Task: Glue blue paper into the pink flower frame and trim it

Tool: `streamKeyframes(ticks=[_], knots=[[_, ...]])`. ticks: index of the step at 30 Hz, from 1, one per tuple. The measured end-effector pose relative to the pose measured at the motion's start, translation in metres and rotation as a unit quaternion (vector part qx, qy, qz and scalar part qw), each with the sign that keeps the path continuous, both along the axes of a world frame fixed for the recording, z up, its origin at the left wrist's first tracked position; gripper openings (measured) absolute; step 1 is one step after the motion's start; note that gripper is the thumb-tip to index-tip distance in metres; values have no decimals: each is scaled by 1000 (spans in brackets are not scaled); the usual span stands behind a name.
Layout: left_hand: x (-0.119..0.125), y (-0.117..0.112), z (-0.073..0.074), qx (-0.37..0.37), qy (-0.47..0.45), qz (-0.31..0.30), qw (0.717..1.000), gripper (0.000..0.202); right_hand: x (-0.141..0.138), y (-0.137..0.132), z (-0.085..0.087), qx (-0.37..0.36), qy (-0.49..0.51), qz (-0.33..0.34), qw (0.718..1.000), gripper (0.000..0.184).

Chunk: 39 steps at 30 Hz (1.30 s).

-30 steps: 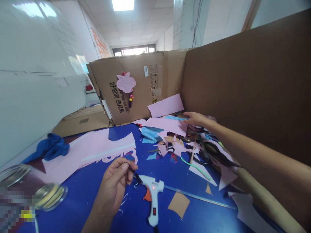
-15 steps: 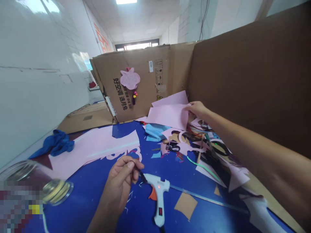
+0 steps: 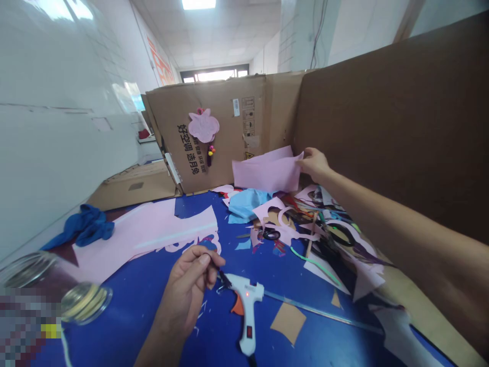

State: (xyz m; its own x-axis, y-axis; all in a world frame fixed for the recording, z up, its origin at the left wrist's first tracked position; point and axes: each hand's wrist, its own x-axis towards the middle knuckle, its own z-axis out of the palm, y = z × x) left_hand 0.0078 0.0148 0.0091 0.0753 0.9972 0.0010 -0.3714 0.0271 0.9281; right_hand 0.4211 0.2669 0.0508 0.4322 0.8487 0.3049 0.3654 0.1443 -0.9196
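My right hand (image 3: 314, 164) reaches to the back of the table, its fingers pinched on the right edge of a pink sheet (image 3: 265, 176). Another pink sheet (image 3: 280, 152) shows just behind it. Low in the middle, my left hand (image 3: 194, 278) is closed with thumb and fingertips together; what they hold, if anything, is hidden. Just right of those fingers lies a white glue gun (image 3: 248, 311) with an orange trigger and a lit red light. A clear glue stick (image 3: 324, 310) runs out of its back end. Blue cloth-like material (image 3: 248, 205) lies below the raised sheet.
Pink sheets (image 3: 153, 224) and a dark blue glove-like bundle (image 3: 86, 224) lie left, near a jar lid (image 3: 86, 303). Scissors (image 3: 271, 234), paper scraps and a green strip (image 3: 317, 267) crowd the right. Cardboard panels (image 3: 225, 137) stand behind, bearing a pink flower-shaped ornament (image 3: 204, 126).
My right hand has lifted the pink sheet's near edge and shifted slightly right, uncovering more of the blue material. My left hand keeps its pinch beside the glue gun.
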Motion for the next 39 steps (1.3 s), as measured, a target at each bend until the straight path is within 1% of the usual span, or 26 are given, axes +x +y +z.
streamKeyframes(ticks=[2,3,6,8,9,10,11,12,13,14,17,19,21,22,24,25,27,29,31,35,37,39], knots=[[1,0,1,-2,-1,2,1000,28,-10,-13,-13,-48,-96,60,992,79],[2,-1,1,-2,0,1,1000,28,-17,-18,-20,-72,-142,96,983,85],[3,-2,2,-4,8,-4,1000,27,-46,-26,-38,-127,-266,193,936,99],[3,-2,2,-4,11,-4,1000,27,-66,-26,-48,-155,-329,226,904,101],[3,-3,2,-4,11,-3,1000,27,-75,-24,-52,-169,-356,232,889,94],[3,-3,1,-3,11,-2,1000,27,-83,-21,-56,-180,-379,231,878,81],[3,-3,1,-3,11,-1,1000,26,-89,-18,-58,-189,-398,224,869,64],[3,-2,0,-2,11,1,1000,26,-93,-16,-58,-192,-413,212,865,49],[2,-2,0,-2,10,3,1000,26,-95,-12,-56,-191,-424,194,864,38],[2,-1,-1,-1,9,4,1000,26,-94,-9,-53,-185,-430,172,867,31],[1,1,-2,-2,1,7,1000,26,-80,1,-33,-144,-426,80,889,27],[0,1,-3,-4,-1,8,1000,25,-65,7,-16,-115,-413,16,903,30],[0,1,-2,-7,-1,8,1000,25,-49,11,-2,-94,-401,-26,911,34],[0,1,-1,-7,0,7,1000,25,-42,11,3,-88,-399,-33,912,35],[1,0,0,-7,3,7,1000,25,-29,8,8,-84,-402,-22,912,41],[2,0,1,-6,5,6,1000,26,-24,5,9,-85,-405,-9,910,47],[2,-1,2,-4,5,6,1000,26,-14,-7,7,-90,-415,17,905,63],[2,-1,3,-3,3,5,1000,26,-3,-24,2,-96,-428,37,898,69],[2,0,2,1,1,7,1000,25,10,-48,-4,-111,-444,61,887,64],[0,2,2,15,2,10,1000,23,33,-104,-15,-152,-473,127,858,42],[0,2,3,18,1,9,1000,23,36,-128,-18,-153,-487,144,848,32],[1,0,4,18,0,9,1000,24,32,-142,-21,-143,-498,150,842,27]])
